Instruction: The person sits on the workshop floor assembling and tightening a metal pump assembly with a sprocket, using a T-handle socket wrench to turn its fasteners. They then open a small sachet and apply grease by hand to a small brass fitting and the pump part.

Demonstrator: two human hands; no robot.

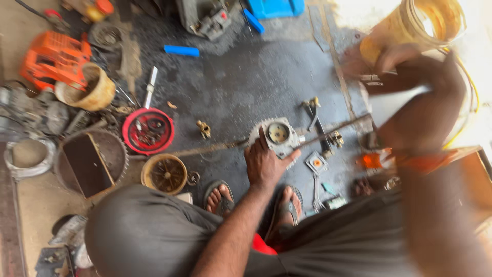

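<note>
My left hand (266, 165) grips a grey metal engine part (279, 136) with a toothed edge and a round opening, held low over the dark floor just ahead of my sandalled feet. My right hand (405, 64) is raised at the upper right, blurred, wrapped around a yellowish translucent plastic container (410, 25). A long thin metal rod (220, 147) lies on the floor behind the engine part.
A red round cover (148, 131), a brass-coloured wheel (164, 174), a tan bowl (89, 90), an orange engine housing (54, 54) and a dark pan (92, 161) crowd the left. Blue tools (182, 51), wrenches (316, 190) and small parts lie around. A wooden box (471, 169) stands right.
</note>
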